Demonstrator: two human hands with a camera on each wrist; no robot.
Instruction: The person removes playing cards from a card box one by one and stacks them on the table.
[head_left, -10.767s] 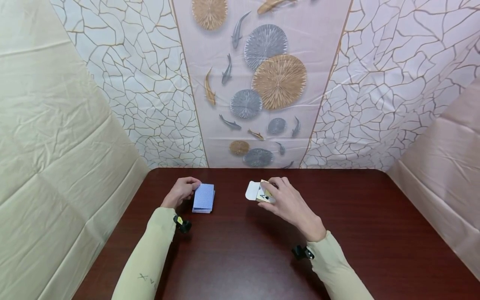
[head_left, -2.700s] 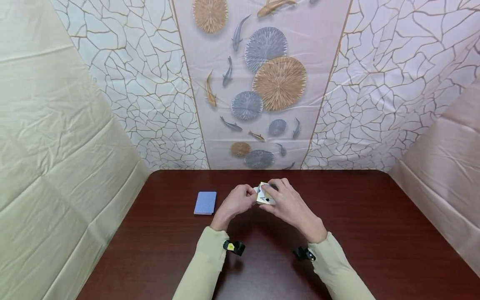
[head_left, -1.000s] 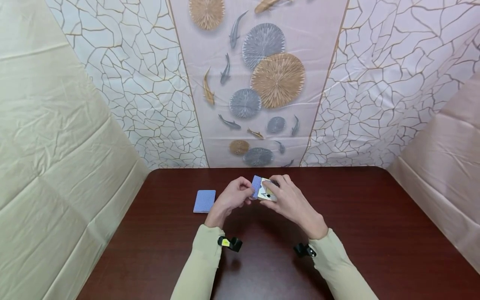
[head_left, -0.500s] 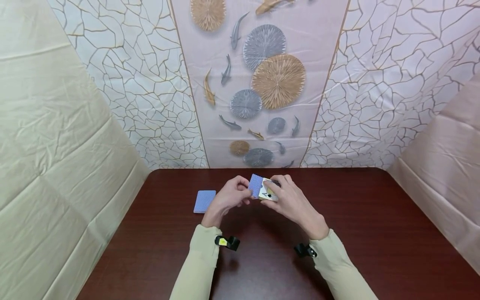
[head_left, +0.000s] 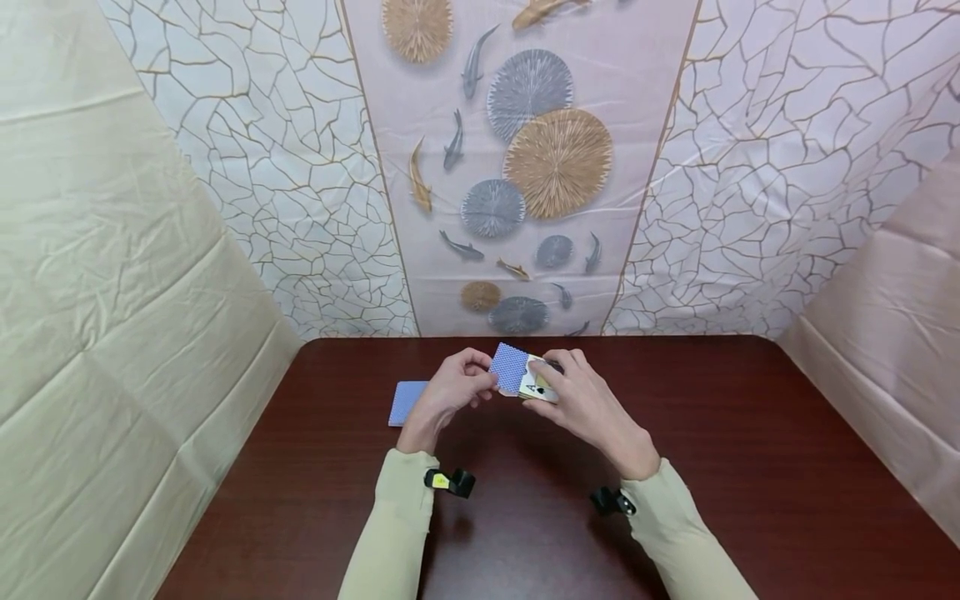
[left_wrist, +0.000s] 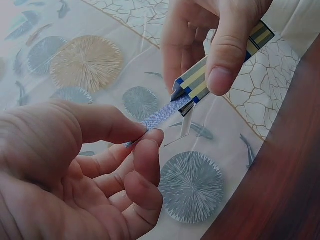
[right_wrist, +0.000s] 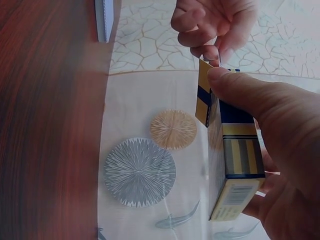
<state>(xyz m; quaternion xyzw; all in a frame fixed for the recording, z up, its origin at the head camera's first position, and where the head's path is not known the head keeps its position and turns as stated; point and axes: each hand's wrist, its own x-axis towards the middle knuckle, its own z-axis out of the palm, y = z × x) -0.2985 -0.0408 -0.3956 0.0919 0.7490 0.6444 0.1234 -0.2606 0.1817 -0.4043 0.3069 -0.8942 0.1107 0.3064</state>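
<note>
My right hand (head_left: pixel 588 408) grips a playing card box (head_left: pixel 537 386), whose face shows a large A and a spade. Its side (left_wrist: pixel 197 80) is striped blue, cream and grey in the left wrist view, and the end flap (right_wrist: pixel 203 92) stands out in the right wrist view. A blue-backed playing card (head_left: pixel 508 367) sticks well out of the box's open end. Between thumb and fingertips my left hand (head_left: pixel 450 385) pinches the card's outer edge. Left of that hand, a stack of blue-backed cards (head_left: pixel 406 400) lies face down, partly hidden by it.
The dark red-brown table (head_left: pixel 525 517) has rounded back corners. Patterned cloth (head_left: pixel 487 275) hangs behind it, with plain pale cloth (head_left: pixel 187 333) along the left side. Both wrists wear black camera straps.
Over ten seconds ago my left hand was at the stack; it came to the box and has since drawn the card farther out, leftward. My right hand stays nearly in place with the box.
</note>
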